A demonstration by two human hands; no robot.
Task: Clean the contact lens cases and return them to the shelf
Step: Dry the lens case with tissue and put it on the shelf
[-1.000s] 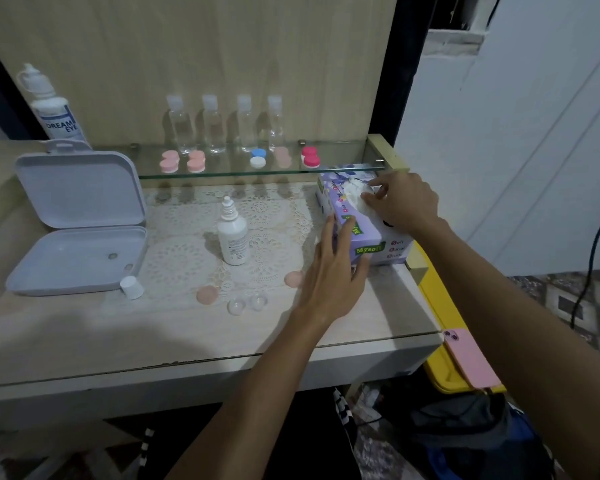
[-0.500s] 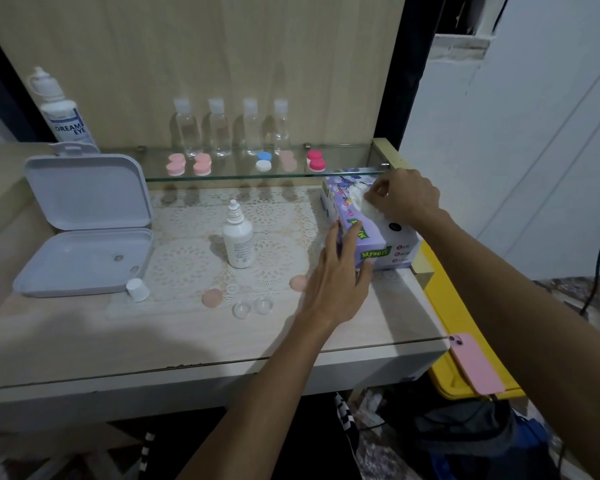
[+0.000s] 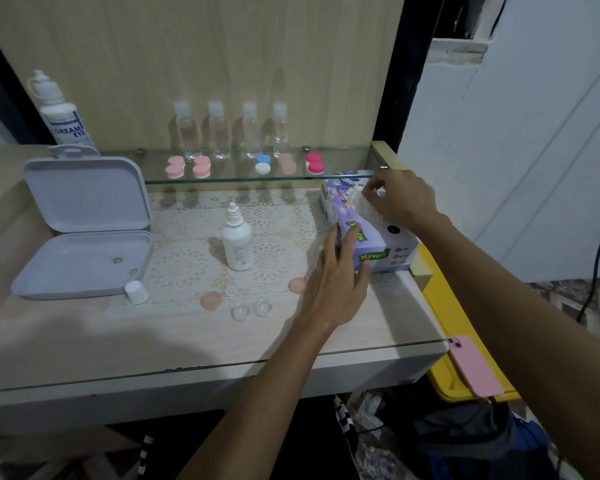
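The right hand (image 3: 400,199) pinches a white tissue (image 3: 368,206) at the top of a purple tissue box (image 3: 364,233) near the bench's (image 3: 84,334) right edge. The left hand (image 3: 336,282), fingers straight, presses against the box's near left side. Just left of it, an open clear lens case (image 3: 250,310) lies near the front edge between two loose pink caps (image 3: 211,301). A small white bottle (image 3: 238,242) stands at the bench's middle. More lens cases (image 3: 201,167) sit along the glass shelf (image 3: 347,174) at the back.
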